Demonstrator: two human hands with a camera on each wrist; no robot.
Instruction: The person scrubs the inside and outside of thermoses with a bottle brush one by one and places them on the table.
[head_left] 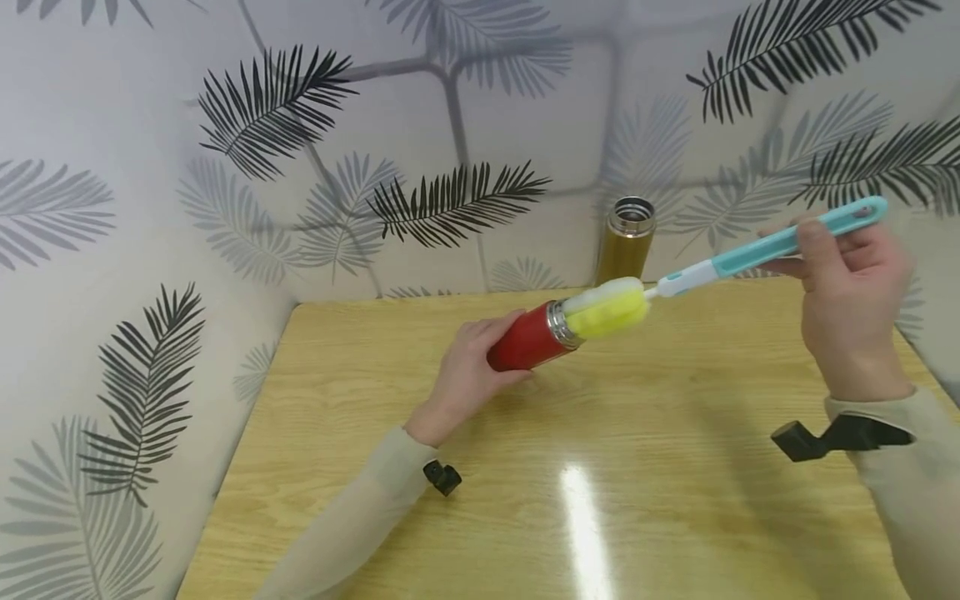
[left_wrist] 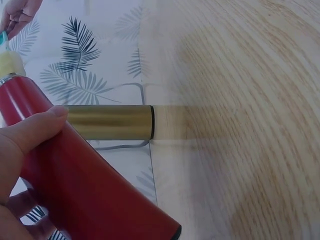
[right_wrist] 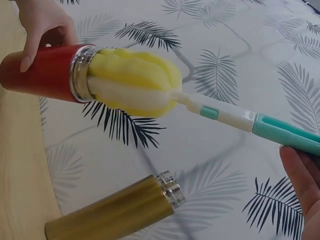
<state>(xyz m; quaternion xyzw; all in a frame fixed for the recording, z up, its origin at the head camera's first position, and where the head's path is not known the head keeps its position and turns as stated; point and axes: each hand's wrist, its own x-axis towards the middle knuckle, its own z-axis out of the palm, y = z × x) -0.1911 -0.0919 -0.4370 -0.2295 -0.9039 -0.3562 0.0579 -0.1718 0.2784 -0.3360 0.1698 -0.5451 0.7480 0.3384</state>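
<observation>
My left hand (head_left: 472,367) grips a red thermos flask (head_left: 527,340) round its body, tilted with its metal mouth towards the right. In my right hand (head_left: 855,292) is a bottle brush, pinched by its turquoise handle (head_left: 780,243). The brush's yellow and white sponge head (right_wrist: 135,82) sits at the flask's mouth, its tip inside the steel rim (right_wrist: 82,73) and most of it outside. In the left wrist view, my thumb (left_wrist: 40,127) lies along the side of the red flask (left_wrist: 80,170).
A gold thermos flask (head_left: 624,246) stands uncapped at the back edge of the wooden table (head_left: 360,367), just behind the brush head. Leaf-patterned covering (head_left: 495,125) rises behind the table. Each sleeve carries a black wrist camera mount (head_left: 843,437).
</observation>
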